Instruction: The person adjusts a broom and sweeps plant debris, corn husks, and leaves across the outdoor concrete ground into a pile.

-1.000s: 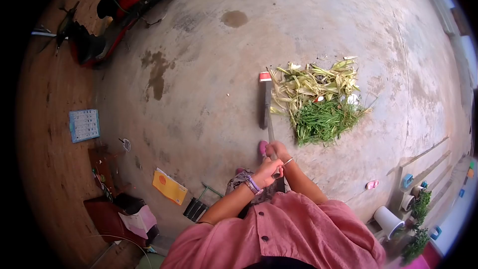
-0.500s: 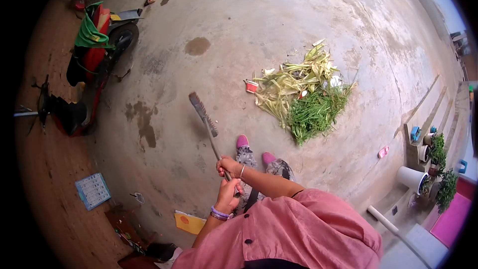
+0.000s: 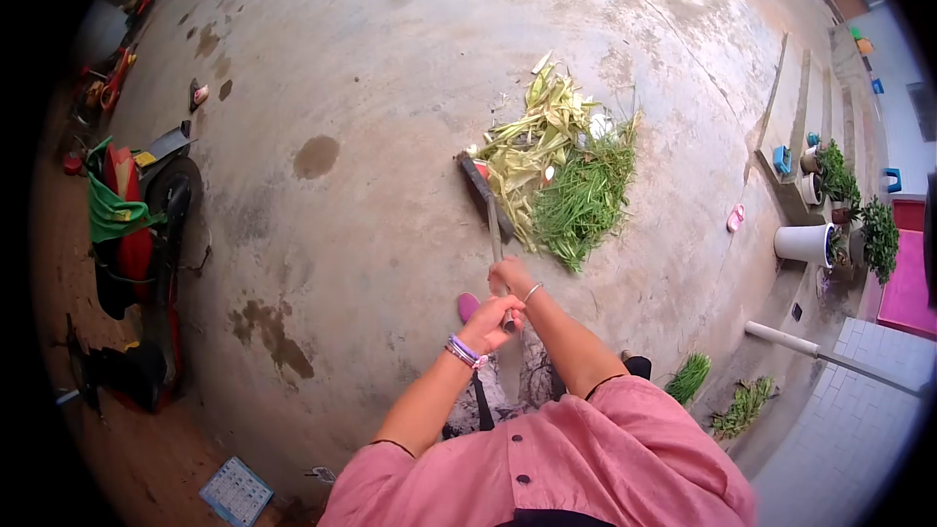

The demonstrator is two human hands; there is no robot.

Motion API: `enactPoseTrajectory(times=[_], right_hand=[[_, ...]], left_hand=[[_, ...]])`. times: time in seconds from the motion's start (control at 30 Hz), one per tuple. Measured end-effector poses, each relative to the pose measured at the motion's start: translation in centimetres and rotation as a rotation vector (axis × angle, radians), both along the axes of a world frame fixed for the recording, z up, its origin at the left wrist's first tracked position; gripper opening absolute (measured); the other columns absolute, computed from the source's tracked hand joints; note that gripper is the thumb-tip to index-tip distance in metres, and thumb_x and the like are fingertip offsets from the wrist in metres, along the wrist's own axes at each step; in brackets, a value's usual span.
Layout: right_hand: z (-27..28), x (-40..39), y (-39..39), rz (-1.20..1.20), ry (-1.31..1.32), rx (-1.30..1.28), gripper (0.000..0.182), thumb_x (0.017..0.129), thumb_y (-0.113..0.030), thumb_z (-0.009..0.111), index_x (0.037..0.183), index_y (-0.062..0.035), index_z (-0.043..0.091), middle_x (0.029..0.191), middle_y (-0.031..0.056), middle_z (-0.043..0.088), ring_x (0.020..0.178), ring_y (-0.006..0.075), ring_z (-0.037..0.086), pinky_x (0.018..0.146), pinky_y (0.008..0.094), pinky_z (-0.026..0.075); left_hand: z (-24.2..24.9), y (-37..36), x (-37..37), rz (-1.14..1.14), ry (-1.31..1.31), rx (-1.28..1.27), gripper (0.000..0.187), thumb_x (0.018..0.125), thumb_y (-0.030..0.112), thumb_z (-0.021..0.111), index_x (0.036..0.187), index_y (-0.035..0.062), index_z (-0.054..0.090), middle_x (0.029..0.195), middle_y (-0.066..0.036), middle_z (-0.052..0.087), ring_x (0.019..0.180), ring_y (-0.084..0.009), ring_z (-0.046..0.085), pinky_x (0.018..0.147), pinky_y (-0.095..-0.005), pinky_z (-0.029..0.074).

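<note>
A broom (image 3: pixel 495 224) with a wide dark head is held out in front of me. Its head lies against the left edge of a pile of pale corn husks (image 3: pixel 547 117). My left hand (image 3: pixel 491 325), with purple bracelets at the wrist, is closed round the near end of the handle. Just ahead of it, my right hand (image 3: pixel 509 276) grips the handle too. Green grass (image 3: pixel 583 197) makes up the near right part of the pile. A red scrap (image 3: pixel 481 168) is partly hidden behind the broom head.
On the left stands a red motorbike (image 3: pixel 122 263) with a green cloth. Concrete steps (image 3: pixel 786 98), potted plants (image 3: pixel 835 171) and a white bucket (image 3: pixel 802 244) line the right side. A pink sandal (image 3: pixel 735 219), a grass bundle (image 3: pixel 689 378) and a white pipe (image 3: pixel 781 338) lie nearer.
The broom has swung from the bare floor on the left to the pile's left edge, both hands still on the handle. My view has turned to the right.
</note>
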State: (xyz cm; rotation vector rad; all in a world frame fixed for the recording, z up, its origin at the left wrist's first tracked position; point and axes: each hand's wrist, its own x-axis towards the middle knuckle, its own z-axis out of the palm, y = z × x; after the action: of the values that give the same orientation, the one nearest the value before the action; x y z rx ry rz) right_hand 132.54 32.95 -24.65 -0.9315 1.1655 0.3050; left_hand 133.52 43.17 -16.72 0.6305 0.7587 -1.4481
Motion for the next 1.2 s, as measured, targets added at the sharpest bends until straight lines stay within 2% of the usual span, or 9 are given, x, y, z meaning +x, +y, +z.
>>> enactPoseTrajectory(times=[0.1,0.4,0.63,0.73,0.83,0.97,1.0,1.07,1.2], right_hand=[[2.2,1.4,-4.5,-0.123,-0.034,-0.093,0.005,0.063,-0.001,0.052,0.064,-0.0024,0.047,0.052,0.0068,0.044,0.042,0.0181,0.043,0.037,0.0334,0.037],[9.1,-5.9,-3.4,-0.491,-0.320,0.030,0.044,0.070,0.007,0.043,0.110,-0.0074,0.031,0.060,0.0036,0.041,0.043,0.0100,0.041,0.034,0.0241,0.036],[13.7,-13.6,-1.8,-0.786,-0.481,0.196,0.049,0.069,0.008,0.043,0.112,-0.0082,0.027,0.072,0.0048,0.042,0.047,0.0067,0.038,0.037,0.0210,0.034],[13.2,-17.4,-3.2,-0.947,-0.481,0.123,0.029,0.072,0.006,0.044,0.094,-0.0075,0.031,0.068,0.0046,0.042,0.047,0.0077,0.039,0.039,0.0223,0.037],[12.2,-21.8,-4.4,-1.163,-0.492,0.224,0.031,0.072,0.005,0.045,0.095,-0.0075,0.030,0.070,0.0050,0.043,0.048,0.0082,0.040,0.040,0.0221,0.038],[8.3,-29.2,-5.2,-1.276,-0.397,0.335,0.011,0.072,0.002,0.047,0.076,-0.0045,0.039,0.059,0.0023,0.041,0.047,0.0094,0.039,0.042,0.0237,0.037],[6.9,-31.1,-5.3,-1.286,-0.394,0.347,0.011,0.072,0.002,0.047,0.076,-0.0045,0.039,0.059,0.0023,0.041,0.047,0.0094,0.039,0.042,0.0237,0.037],[3.8,-34.0,-5.6,-1.314,-0.358,0.477,0.015,0.071,-0.001,0.047,0.060,-0.0067,0.039,0.051,0.0001,0.038,0.046,0.0098,0.038,0.044,0.0243,0.037],[-1.9,-34.8,-7.0,-1.355,-0.256,0.743,0.018,0.068,-0.003,0.043,0.054,-0.0108,0.034,0.048,-0.0009,0.038,0.040,0.0097,0.034,0.043,0.0241,0.035]], left_hand=[[0.3,-3.4,2.2,-0.110,0.000,-0.155,0.019,0.075,-0.002,0.051,0.087,0.0091,0.042,0.064,0.001,0.045,0.051,-0.0070,0.045,0.042,-0.0205,0.039],[8.9,-2.8,-3.2,-0.463,-0.359,-0.192,0.027,0.073,0.001,0.051,0.094,0.0083,0.034,0.070,-0.003,0.045,0.049,-0.0088,0.046,0.040,-0.0232,0.042],[13.6,-2.8,-8.2,-0.730,-0.487,-0.221,0.035,0.074,0.003,0.053,0.098,0.0059,0.028,0.079,-0.006,0.046,0.050,-0.0102,0.049,0.041,-0.0255,0.044],[14.4,-5.3,-9.9,-0.810,-0.395,-0.264,0.034,0.074,0.004,0.054,0.097,0.0057,0.029,0.077,-0.006,0.047,0.050,-0.0114,0.051,0.041,-0.0264,0.045],[13.9,-7.5,-12.3,-0.904,-0.176,-0.236,0.036,0.075,0.003,0.056,0.098,0.0063,0.028,0.071,-0.006,0.048,0.048,-0.0123,0.052,0.041,-0.0257,0.045],[10.0,-10.2,-18.1,-0.927,0.086,-0.105,0.013,0.078,0.004,0.054,0.076,0.0029,0.041,0.056,-0.001,0.045,0.044,-0.0106,0.049,0.040,-0.0236,0.043],[8.9,-10.8,-20.0,-0.891,0.127,-0.038,0.017,0.079,0.005,0.051,0.065,0.0044,0.043,0.054,0.000,0.043,0.041,-0.0083,0.043,0.038,-0.0214,0.039],[6.5,-12.1,-22.2,-0.895,0.182,-0.014,0.015,0.079,0.004,0.050,0.066,0.0042,0.043,0.054,0.000,0.043,0.041,-0.0075,0.041,0.038,-0.0205,0.037],[3.8,-14.9,-23.3,-0.936,0.058,0.076,0.011,0.079,0.000,0.048,0.069,0.0032,0.043,0.054,0.000,0.043,0.041,-0.0059,0.041,0.036,-0.0186,0.036]])
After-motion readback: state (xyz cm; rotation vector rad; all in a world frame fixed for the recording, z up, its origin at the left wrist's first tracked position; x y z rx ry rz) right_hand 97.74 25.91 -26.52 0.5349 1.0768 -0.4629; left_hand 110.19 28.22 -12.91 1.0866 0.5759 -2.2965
